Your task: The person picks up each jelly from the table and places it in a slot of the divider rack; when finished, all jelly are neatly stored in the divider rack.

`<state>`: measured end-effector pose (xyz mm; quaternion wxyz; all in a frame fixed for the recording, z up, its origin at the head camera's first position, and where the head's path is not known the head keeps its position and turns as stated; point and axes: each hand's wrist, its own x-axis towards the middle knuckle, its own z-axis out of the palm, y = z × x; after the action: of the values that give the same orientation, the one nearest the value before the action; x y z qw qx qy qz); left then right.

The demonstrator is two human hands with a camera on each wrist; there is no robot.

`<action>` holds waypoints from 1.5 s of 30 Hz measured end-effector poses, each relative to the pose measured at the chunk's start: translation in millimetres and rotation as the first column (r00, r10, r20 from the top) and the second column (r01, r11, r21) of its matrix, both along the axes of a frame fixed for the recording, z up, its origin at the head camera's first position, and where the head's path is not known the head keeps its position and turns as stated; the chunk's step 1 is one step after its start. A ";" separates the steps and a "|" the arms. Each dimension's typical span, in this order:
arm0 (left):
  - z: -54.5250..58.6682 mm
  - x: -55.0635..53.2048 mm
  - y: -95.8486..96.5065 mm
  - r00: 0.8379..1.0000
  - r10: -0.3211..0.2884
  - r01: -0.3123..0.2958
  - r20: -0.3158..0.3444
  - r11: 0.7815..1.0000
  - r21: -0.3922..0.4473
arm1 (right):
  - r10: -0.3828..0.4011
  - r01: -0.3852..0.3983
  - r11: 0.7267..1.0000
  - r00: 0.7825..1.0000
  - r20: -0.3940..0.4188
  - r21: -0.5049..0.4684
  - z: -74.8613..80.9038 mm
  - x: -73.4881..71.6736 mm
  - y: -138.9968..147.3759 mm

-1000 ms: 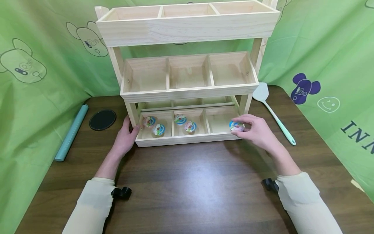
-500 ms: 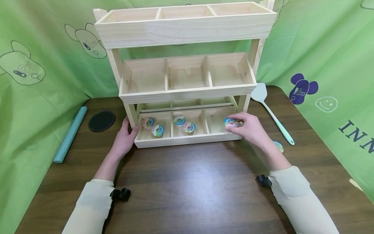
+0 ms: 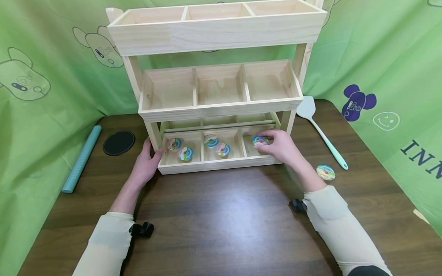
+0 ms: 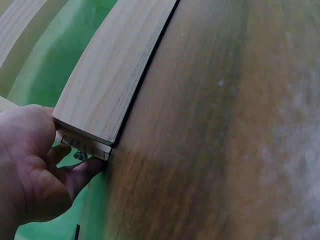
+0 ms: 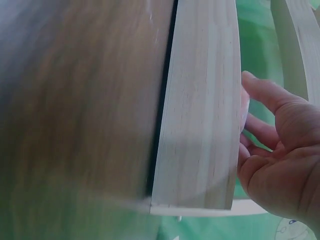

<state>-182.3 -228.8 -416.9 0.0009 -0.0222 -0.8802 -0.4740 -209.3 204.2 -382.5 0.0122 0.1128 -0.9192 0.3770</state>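
A three-tier wooden rack stands on the table, each tier divided into three compartments. At the left end of the bottom tier, my left hand holds the rack's side, thumb at the front; the left wrist view shows fingers around its end. My right hand pinches a small jelly cup with a blue-rimmed printed lid over the bottom right compartment. Two similar cups lie in the left compartment and two cups in the middle one. The right wrist view mostly hides the held cup behind the front board.
Another jelly cup lies on the table by my right forearm. A pale spatula lies to the right of the rack. To the left are a black round disc and a teal cylinder. Green cloth surrounds the table.
My right hand has carried the pinched cup leftward from the tier's right end over the right compartment. The cup on the table has come into view behind the wrist. My left hand stays put.
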 end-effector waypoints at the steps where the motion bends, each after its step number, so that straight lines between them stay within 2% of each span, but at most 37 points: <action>1: 0.0 -0.2 -0.2 1.000 0.000 0.000 0.001 1.000 -0.001 | 0.001 -0.001 1.000 1.000 0.006 0.002 -0.2 -0.9 -1.4; 11: 0.3 0.3 -0.1 1.000 0.002 -0.002 0.001 1.000 0.001 | -0.011 0.011 0.999 1.000 0.002 0.035 -3.9 -8.3 -15.3; 23: 1.0 1.2 1.2 1.000 -0.001 0.001 0.015 1.000 0.001 | -0.043 0.036 0.995 0.996 0.078 0.094 -5.4 -15.9 -24.2; 37: 0.4 0.1 0.0 1.000 0.005 -0.005 0.014 1.000 -0.012 | -0.016 0.011 0.998 0.996 0.088 0.056 -11.9 -24.3 -31.7; 45: -0.2 -0.5 -0.1 1.000 0.007 -0.007 0.003 1.000 -0.015 | -0.032 0.030 0.999 0.995 0.094 0.032 -11.8 -26.5 -33.7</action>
<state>-182.8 -228.9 -417.1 0.0012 -0.0186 -0.8838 -0.4675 -235.7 170.5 -394.3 -0.0271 0.0808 -0.9261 0.3676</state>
